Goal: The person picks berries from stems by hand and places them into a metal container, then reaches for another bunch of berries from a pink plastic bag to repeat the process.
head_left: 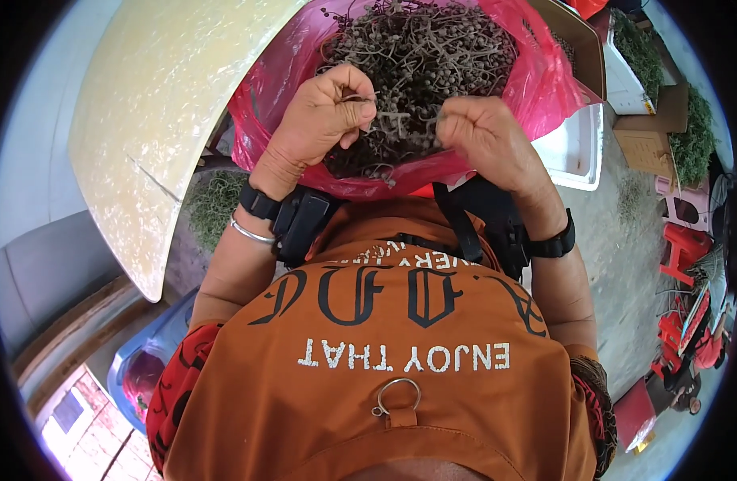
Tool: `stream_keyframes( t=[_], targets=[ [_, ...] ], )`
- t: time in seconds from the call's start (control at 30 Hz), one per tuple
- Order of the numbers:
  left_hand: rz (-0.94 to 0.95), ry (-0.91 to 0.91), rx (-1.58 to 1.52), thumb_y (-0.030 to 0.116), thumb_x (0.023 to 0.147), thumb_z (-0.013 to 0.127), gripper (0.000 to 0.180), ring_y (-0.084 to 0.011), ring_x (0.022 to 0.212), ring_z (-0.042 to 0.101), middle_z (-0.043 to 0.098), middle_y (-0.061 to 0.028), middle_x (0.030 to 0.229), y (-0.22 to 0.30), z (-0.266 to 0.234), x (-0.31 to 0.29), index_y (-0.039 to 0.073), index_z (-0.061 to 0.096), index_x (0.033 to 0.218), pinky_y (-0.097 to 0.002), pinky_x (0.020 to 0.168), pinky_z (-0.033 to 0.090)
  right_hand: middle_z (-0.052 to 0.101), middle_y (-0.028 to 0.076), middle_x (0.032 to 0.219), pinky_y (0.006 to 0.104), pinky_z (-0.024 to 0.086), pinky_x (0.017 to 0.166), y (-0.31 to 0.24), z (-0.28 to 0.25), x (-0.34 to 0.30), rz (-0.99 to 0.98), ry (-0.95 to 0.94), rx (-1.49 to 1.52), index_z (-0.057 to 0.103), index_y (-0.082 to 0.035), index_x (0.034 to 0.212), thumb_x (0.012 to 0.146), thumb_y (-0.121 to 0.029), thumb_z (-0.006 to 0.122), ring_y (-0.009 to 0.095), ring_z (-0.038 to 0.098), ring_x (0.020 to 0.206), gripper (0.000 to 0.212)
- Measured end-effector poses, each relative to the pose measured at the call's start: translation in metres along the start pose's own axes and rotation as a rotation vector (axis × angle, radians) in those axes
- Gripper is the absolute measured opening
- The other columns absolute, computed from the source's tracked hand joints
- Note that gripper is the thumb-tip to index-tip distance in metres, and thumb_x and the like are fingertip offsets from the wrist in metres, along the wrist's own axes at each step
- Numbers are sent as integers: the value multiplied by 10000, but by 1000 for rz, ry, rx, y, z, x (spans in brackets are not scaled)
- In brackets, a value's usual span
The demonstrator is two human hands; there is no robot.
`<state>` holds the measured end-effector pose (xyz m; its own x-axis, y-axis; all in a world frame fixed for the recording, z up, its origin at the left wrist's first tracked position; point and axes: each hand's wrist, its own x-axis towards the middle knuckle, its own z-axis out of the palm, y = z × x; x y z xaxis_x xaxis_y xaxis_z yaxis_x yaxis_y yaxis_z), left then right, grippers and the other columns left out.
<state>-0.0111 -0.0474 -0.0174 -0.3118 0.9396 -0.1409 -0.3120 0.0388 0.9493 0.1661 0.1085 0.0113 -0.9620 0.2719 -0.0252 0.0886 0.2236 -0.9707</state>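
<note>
Filling a pink bag (260,104) at the upper centre, grey stems (425,48) lie around the hands. Left of centre, the left hand (328,112) pinches a thin sprig (354,99); right of centre, the right hand (485,136) has fingers drawn together, any hold blurred.

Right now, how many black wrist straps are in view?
2: left wrist strap, around the wrist behind the left hand; right wrist strap, around the wrist behind the right hand.

open: above stem heap (425,48) | blocks: tabletop (176,104) left, pink bag rim (547,68) right
</note>
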Motion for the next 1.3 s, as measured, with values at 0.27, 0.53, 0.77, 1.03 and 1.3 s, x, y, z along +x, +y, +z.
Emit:
stream_keyframes(
  t=[0.27,0.53,0.77,1.03,1.3],
  targets=[
    [14,53,-146,145,843,656,161,-51,510,471,574,-24,725,-1,9,4,43,547,903,-169,432,394,480,-34,618,204,373,524,9,-17,-10,68,15,-226,549,-1,727,878,-127,563,47,420,589,197],
    [116,-52,934,222,790,674,201,-152,475,544,570,-59,561,20,41,-1,57,595,708,-293,439,409,438,-55,597,184,285,436,18,0,-7,205,146,318,561,-36,748,869,-127,573,19,362,509,152],
    [470,77,1170,193,783,662,160,-243,504,518,536,-105,575,-5,48,11,58,610,714,-319,490,419,432,-45,561,193,286,411,-1,1,-7,215,-20,222,563,-32,738,871,-127,554,31,363,477,164],
    [254,125,1036,194,758,665,136,-295,553,568,550,-125,591,1,36,9,73,622,715,-333,504,444,516,6,603,182,294,392,-5,-30,-18,171,26,563,597,-13,818,877,-116,555,61,405,456,127],
    [248,31,906,208,741,710,181,-208,579,571,586,-87,660,11,32,3,38,656,772,-314,544,443,544,11,648,172,289,404,19,-9,-11,213,204,666,615,-10,901,851,-99,613,59,414,475,103]
  ],
)
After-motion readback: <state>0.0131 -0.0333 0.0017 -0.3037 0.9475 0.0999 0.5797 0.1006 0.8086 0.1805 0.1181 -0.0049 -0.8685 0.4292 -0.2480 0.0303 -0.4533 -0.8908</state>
